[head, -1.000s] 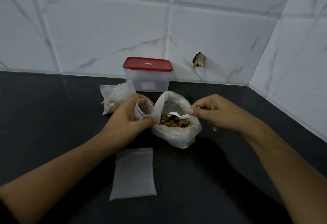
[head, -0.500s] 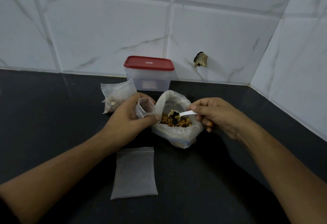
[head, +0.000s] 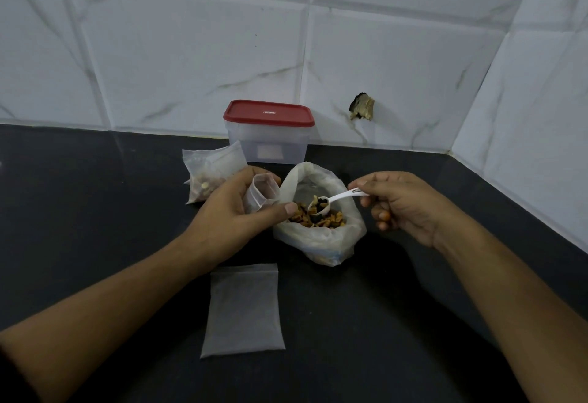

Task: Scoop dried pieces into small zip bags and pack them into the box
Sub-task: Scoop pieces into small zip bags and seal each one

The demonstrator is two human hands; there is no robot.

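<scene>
Count: two hands, three small zip bags, one large bag, one spoon, one box.

Box (head: 268, 144): clear plastic, red lid (head: 269, 113) on, upper centre of frame against the tiled wall (head: 191, 62). Contents can't be made out through the sides.

Large bag (head: 321, 240): centre frame on the black worktop (head: 95, 227), mouth rolled open and facing up. It holds a heap of dried pieces (head: 331, 220), brown, yellow and black.

Zip bags:
- Filled bag (head: 210, 175), left of the box, pieces visible in its lower end, partly hidden behind the left hand.
- Held bag (head: 262, 194), just left of the large bag and touching its rim. Mouth is held open and points up. Whether anything is inside, can't tell.
- Flat bag (head: 243, 310), lower centre, lies on the worktop with its long axis running top to bottom of frame. Looks empty.

Left hand (head: 229, 214): fingers and thumb curled round the held bag.

Right hand (head: 402, 208): fingers pinch the handle end of the spoon (head: 337, 199). The spoon is white plastic. Its long axis runs from the handle at upper right to the bowl at lower left. The bowl carries a few pieces and sits over the heap in the large bag, near the held bag's mouth.

Dark chipped hole (head: 362, 106) in the wall, right of the box.
</scene>
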